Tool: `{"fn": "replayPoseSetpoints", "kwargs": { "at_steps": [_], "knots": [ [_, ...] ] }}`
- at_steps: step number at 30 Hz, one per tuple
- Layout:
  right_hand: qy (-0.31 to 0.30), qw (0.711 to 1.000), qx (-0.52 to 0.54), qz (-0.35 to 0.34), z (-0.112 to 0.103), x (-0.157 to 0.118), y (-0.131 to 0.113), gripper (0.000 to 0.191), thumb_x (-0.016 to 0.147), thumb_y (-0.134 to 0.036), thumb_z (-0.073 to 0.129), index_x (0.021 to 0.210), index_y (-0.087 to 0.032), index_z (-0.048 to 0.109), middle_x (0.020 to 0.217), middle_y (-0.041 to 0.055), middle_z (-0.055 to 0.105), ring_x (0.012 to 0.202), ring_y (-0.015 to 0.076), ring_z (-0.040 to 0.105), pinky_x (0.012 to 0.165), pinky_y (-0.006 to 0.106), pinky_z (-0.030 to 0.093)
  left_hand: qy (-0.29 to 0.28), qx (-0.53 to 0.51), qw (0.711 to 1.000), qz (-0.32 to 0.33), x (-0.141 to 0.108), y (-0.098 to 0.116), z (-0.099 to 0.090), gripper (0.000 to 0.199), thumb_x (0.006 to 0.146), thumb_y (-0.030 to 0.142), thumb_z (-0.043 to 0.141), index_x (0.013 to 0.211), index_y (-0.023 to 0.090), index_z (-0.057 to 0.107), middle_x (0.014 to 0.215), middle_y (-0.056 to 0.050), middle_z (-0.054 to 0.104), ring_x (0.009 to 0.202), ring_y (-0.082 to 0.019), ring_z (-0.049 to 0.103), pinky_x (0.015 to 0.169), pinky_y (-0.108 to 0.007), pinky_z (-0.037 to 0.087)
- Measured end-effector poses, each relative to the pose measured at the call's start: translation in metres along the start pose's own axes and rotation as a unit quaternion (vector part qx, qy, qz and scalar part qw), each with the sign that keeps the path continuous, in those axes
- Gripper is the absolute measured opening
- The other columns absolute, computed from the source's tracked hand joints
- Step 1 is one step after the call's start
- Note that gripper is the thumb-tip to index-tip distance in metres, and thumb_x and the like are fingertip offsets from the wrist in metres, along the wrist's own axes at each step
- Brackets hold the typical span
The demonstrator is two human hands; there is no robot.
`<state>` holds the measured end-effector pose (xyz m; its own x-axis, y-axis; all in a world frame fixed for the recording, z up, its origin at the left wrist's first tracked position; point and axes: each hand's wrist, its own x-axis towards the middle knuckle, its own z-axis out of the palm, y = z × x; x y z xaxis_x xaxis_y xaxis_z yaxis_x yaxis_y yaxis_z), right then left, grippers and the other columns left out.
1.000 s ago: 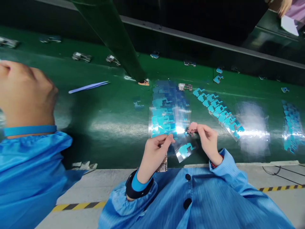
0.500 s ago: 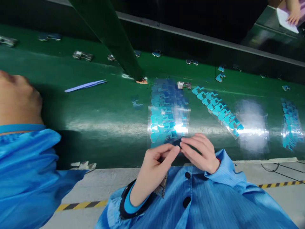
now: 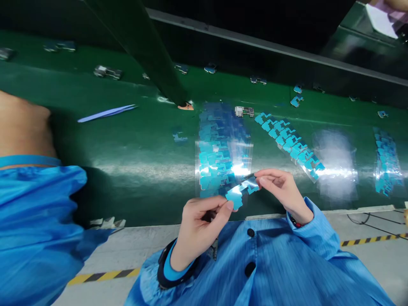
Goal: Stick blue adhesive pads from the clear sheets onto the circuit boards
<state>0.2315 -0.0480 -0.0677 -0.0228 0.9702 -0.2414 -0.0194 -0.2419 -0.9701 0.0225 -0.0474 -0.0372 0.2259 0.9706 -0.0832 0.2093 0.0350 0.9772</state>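
Stretched between my two hands is a shiny blue film cut-out (image 3: 235, 198), shaped like the small circuit boards on the bench. My left hand (image 3: 202, 229) pinches its left end between thumb and fingertips. At the other end, the fingertips of my right hand (image 3: 282, 187) grip its upper corner. Below my left palm, part of a dark, circuit-board-like piece (image 3: 213, 250) shows; how it is held is hidden. Just beyond my hands lies a clear sheet of blue film cut-outs (image 3: 216, 165) on the green bench mat (image 3: 143, 182).
A circuit board (image 3: 244, 111) lies behind the sheet, with a slanted strip of blue cut-outs (image 3: 288, 142) to its right. Blue tweezers (image 3: 106, 114) rest at left. A green post (image 3: 153, 55) rises from the bench. A co-worker's arm (image 3: 25, 127) reaches in from the left.
My right hand has moved right and turned, away from my left. The blue cut-out, mostly hidden and dark before, now shows its bright face between them.
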Motion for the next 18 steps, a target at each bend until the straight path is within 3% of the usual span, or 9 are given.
{"fn": "replayPoseSetpoints", "kwargs": {
  "at_steps": [5,10,14,18],
  "knots": [
    [-0.032,0.998,0.038,0.040,0.000,0.005,-0.006,0.021,0.071,-0.033,0.082,0.085,-0.018,0.077,0.068,0.0002,0.073,0.055,0.0086,0.064,0.057,0.021,0.057,-0.022,0.001,1.000,-0.004,0.000,0.002,-0.001,0.030,0.079,0.020,0.058,0.051,0.017,0.065,0.041,0.006,0.037,0.037,-0.005,0.029,0.037,-0.021,0.022],
    [-0.064,0.997,0.009,0.039,-0.002,0.007,-0.012,0.021,0.072,-0.029,0.080,0.090,-0.019,0.076,0.070,-0.0003,0.074,0.060,0.0106,0.068,0.063,0.024,0.060,-0.015,-0.005,0.998,-0.067,-0.001,0.002,-0.001,0.029,0.079,0.026,0.059,0.051,0.018,0.065,0.040,0.006,0.036,0.038,-0.007,0.027,0.039,-0.023,0.021],
    [0.024,0.992,-0.108,-0.065,-0.002,0.006,-0.010,0.009,0.079,-0.028,0.073,0.080,-0.019,0.073,0.076,0.0014,0.074,0.069,0.0134,0.068,0.070,0.027,0.059,0.012,-0.101,0.976,-0.191,0.010,-0.011,0.001,0.032,0.076,0.035,0.060,0.048,0.019,0.061,0.037,0.005,0.034,0.038,-0.008,0.030,0.042,-0.024,0.024],
    [0.128,0.951,-0.236,-0.156,-0.006,0.004,-0.010,0.008,0.086,-0.025,0.066,0.081,-0.021,0.070,0.077,0.0015,0.072,0.071,0.0144,0.066,0.073,0.030,0.056,0.050,-0.196,0.949,-0.243,0.024,-0.033,-0.003,0.027,0.070,0.038,0.049,0.051,0.020,0.056,0.039,0.005,0.033,0.038,-0.009,0.027,0.039,-0.024,0.021]
  ]
}}
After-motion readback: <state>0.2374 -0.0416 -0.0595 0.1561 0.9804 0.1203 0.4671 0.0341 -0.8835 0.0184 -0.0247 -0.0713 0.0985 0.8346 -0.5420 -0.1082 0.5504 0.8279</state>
